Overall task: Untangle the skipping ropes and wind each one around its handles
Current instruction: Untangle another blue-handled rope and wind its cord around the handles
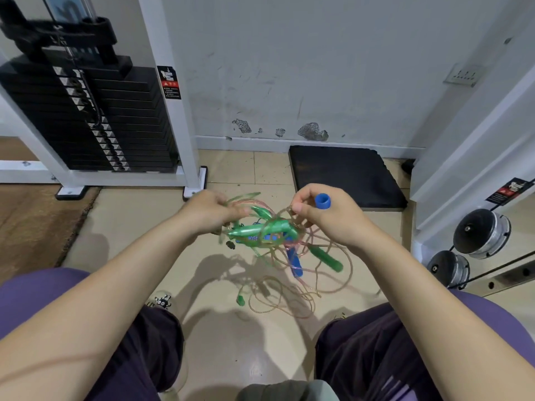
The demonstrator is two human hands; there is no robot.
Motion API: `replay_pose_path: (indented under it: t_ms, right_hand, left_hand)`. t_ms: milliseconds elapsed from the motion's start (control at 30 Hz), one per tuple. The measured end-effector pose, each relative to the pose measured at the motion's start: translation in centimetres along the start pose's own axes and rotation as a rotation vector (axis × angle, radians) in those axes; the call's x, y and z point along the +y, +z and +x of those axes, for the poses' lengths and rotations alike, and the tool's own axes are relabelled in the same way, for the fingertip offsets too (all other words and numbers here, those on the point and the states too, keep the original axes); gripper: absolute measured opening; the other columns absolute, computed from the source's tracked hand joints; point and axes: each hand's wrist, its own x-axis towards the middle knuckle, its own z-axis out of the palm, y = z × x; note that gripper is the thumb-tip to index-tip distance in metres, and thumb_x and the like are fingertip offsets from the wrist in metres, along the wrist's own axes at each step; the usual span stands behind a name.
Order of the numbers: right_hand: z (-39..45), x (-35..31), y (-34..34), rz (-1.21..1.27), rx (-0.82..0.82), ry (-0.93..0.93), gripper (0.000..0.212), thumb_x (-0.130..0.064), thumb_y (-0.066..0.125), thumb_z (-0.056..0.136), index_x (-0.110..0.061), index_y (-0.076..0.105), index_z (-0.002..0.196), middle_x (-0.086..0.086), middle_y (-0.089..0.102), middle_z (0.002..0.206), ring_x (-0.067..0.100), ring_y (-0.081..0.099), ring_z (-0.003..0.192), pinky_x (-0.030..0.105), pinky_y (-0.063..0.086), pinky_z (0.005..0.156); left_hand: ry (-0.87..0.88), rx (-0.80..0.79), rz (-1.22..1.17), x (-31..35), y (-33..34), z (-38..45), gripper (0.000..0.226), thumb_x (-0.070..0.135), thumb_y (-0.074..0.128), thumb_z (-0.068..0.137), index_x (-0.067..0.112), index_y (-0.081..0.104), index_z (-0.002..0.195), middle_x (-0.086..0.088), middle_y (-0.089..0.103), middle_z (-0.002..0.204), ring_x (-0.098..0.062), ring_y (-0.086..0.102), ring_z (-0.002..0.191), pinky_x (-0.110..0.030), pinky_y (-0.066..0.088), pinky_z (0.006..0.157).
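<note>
Hanging between both hands above the tiled floor point(220, 357), the tangle of skipping ropes point(269, 235) spills down in loose loops. One green handle point(246, 230) lies roughly level, left to right; another green handle point(325, 258) and a blue handle point(294, 263) dangle slanting downward. Left hand point(207, 212), palm down, has its fingers curled round cord at the bundle's left edge. Right hand point(324, 218) pinches a strand with thumb and forefinger while gripping a blue handle end point(322, 201) pointing upward.

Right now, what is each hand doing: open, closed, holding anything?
Left hand: closed, gripping the tangled ropes.
Right hand: closed around a blue handle, also pinching a rope strand.
</note>
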Motion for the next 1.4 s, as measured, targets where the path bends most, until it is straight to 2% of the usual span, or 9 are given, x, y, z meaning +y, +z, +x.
replay_pose_path:
  t_ms: [100,200,300,467,633,767,1133,1233,1400]
  right_hand:
    - [-0.2,0.2,0.4,-0.046,-0.069,-0.029,0.010,-0.013,0.066,0.091,-0.017,0.067,0.082,0.010,0.070,0.085,0.015,0.060,0.073,0.040,0.054,0.077]
    - [-0.3,0.4,0.9,-0.039,-0.130,-0.037,0.012,-0.012,0.067,0.090,-0.019,0.066,0.081,0.011,0.070,0.087,0.014,0.059,0.074,0.038,0.052,0.078]
    - [-0.3,0.3,1.5,-0.039,-0.170,-0.064,0.007,-0.015,0.067,0.091,-0.018,0.066,0.085,0.013,0.070,0.091,0.015,0.060,0.077,0.035,0.051,0.078]
    - [-0.2,-0.1,0.9,-0.023,-0.063,-0.061,0.008,-0.011,0.065,0.091,-0.014,0.067,0.083,0.002,0.067,0.075,0.003,0.058,0.067,0.015,0.046,0.065]
    - [0.5,0.3,-1.4,-0.069,0.089,0.056,0.010,-0.015,0.064,0.091,-0.013,0.068,0.082,-0.011,0.055,0.063,-0.004,0.045,0.047,0.007,0.031,0.044]
    - [0.6,0.6,-1.9,-0.074,0.154,0.085,0.011,-0.017,0.060,0.093,-0.016,0.066,0.083,-0.010,0.056,0.069,0.004,0.046,0.060,0.018,0.034,0.053]
    - [0.1,0.4,0.2,0.169,-0.106,0.110,0.010,-0.006,0.058,0.092,-0.004,0.064,0.100,0.017,0.072,0.087,0.022,0.064,0.069,0.035,0.055,0.071]
    - [0.2,0.2,0.9,0.174,-0.162,0.115,0.013,-0.011,0.060,0.093,-0.007,0.064,0.105,0.011,0.071,0.082,0.018,0.060,0.063,0.027,0.051,0.061]
    - [0.1,0.7,1.5,-0.026,-0.172,0.115,0.014,-0.030,0.074,0.084,-0.018,0.068,0.087,-0.014,0.058,0.063,0.006,0.049,0.058,0.023,0.040,0.058]
  left_hand:
    - [0.130,-0.137,0.027,0.0,0.3,-0.6,0.067,0.028,0.086,0.072,0.026,0.056,0.132,0.000,0.058,0.121,-0.013,0.058,0.103,-0.017,0.046,0.077]
    - [0.434,-0.161,0.101,0.7,1.2,-1.4,0.064,0.025,0.084,0.075,0.033,0.057,0.133,0.013,0.052,0.136,-0.001,0.047,0.124,-0.002,0.034,0.094]
    - [0.479,-0.244,0.139,0.5,2.0,-1.3,0.039,0.016,0.083,0.077,0.022,0.069,0.113,0.008,0.067,0.116,-0.006,0.061,0.110,-0.019,0.043,0.100]
    - [0.374,-0.156,0.455,0.2,1.5,-0.8,0.023,0.037,0.080,0.078,0.021,0.071,0.092,0.010,0.061,0.072,-0.010,0.055,0.069,-0.024,0.041,0.064]
    - [0.252,-0.043,0.128,0.6,-0.3,-0.6,0.022,0.040,0.078,0.080,0.020,0.073,0.086,0.004,0.071,0.078,-0.010,0.062,0.070,-0.023,0.047,0.067]
    - [0.187,0.001,-0.099,0.8,-0.2,-0.7,0.012,0.028,0.073,0.087,0.018,0.074,0.080,0.009,0.068,0.064,-0.007,0.056,0.058,-0.010,0.040,0.049]
    - [0.254,0.019,-0.133,0.7,1.7,-1.4,0.014,0.026,0.073,0.087,0.017,0.077,0.097,0.009,0.067,0.060,-0.003,0.054,0.048,-0.019,0.046,0.046]
    - [0.301,0.038,-0.036,0.5,2.3,-1.5,0.012,0.030,0.076,0.084,0.021,0.080,0.091,0.003,0.075,0.076,-0.002,0.057,0.062,-0.015,0.043,0.055]
    - [0.179,0.128,0.012,0.3,2.4,-0.9,0.011,0.029,0.078,0.079,0.019,0.076,0.077,0.005,0.064,0.059,-0.010,0.052,0.052,-0.023,0.038,0.052]
